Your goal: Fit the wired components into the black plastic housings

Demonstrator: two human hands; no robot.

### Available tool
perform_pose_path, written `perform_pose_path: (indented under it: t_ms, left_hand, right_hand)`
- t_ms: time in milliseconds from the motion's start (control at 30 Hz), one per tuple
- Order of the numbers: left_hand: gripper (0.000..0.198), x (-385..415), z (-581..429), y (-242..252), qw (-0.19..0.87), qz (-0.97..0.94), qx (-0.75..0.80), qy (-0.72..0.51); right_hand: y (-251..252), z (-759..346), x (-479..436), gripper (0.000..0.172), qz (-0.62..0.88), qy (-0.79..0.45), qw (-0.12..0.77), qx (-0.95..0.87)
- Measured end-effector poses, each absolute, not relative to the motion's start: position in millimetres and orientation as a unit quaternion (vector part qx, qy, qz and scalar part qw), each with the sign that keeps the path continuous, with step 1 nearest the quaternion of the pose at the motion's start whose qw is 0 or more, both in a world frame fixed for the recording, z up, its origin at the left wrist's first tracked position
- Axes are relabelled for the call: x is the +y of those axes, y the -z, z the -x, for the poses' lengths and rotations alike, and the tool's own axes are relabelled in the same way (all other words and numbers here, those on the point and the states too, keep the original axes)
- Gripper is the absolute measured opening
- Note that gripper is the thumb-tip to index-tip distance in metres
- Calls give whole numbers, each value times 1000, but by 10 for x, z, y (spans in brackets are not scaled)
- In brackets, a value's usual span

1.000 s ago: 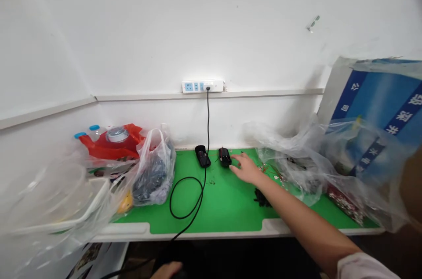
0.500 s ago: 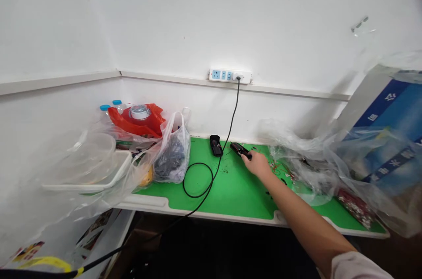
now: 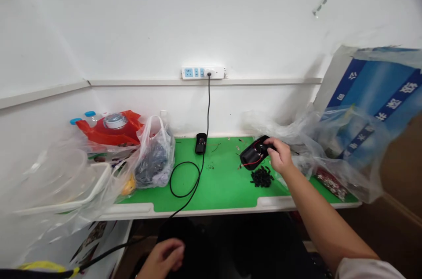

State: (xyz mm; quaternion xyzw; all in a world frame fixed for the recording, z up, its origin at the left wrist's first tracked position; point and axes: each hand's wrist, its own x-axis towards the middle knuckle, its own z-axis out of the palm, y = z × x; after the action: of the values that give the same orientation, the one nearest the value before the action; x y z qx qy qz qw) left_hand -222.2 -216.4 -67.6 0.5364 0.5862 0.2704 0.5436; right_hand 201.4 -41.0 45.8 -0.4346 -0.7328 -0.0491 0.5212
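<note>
My right hand (image 3: 279, 154) grips a black plastic housing (image 3: 253, 156) by its upper right end, tilted above the green mat. A thin red wire runs across the housing, and its inside is dark. Just below it lies a heap of small black parts (image 3: 262, 177), close to my wrist. A second black housing (image 3: 200, 143) stands by itself near the wall, touching or very near the black cable. Low in the view, in front of the table edge, my left hand (image 3: 165, 258) is loosely curled, with nothing visible in it.
A black cable (image 3: 189, 202) loops on the green mat (image 3: 224, 191) up to a wall power strip (image 3: 203, 72). On the left sit a white plastic bag (image 3: 154, 156), a red bag (image 3: 102, 134) and clear tubs (image 3: 66, 173). Crumpled clear plastic (image 3: 356, 147) and a blue-printed sack (image 3: 379, 90) fill the right.
The view has shifted right. My right hand has moved right with a black housing from beside the other one, uncovering the heap of small parts. My left hand has come into view at the bottom.
</note>
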Motion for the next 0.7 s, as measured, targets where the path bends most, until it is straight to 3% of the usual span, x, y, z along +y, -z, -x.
perform_pose_path:
  t_ms: [67, 233, 333, 433, 500, 567, 700]
  left_hand:
    - [37, -1978, 1695, 355, 636, -519, 481, -307]
    - [44, -1226, 622, -307, 701, -412, 307, -494]
    - [42, -752, 212, -416, 748, -412, 262, -450]
    - [39, -373, -74, -351, 757, -417, 255, -434]
    - [39, -175, -179, -269, 742, -382, 253, -490]
    - [41, -21, -204, -194, 724, -338, 251, -547]
    - [41, 130, -104, -118, 707, -290, 245, -597]
  right_hand:
    - [-565, -1981, -446, 18, 378, 29, 508, -774]
    - [-761, -1838, -456, 24, 320, 20, 409, -854]
    - [-798, -1769, -381, 26, 343, 31, 355, -869]
    - [-701, -1728, -296, 30, 408, -2, 420, -811]
    - [-537, -1699, -282, 31, 470, -86, 527, -703]
    - [-321, -1639, -326, 30, 507, -253, 590, -574]
    - [30, -1386, -517, 26, 460, -613, 492, -413]
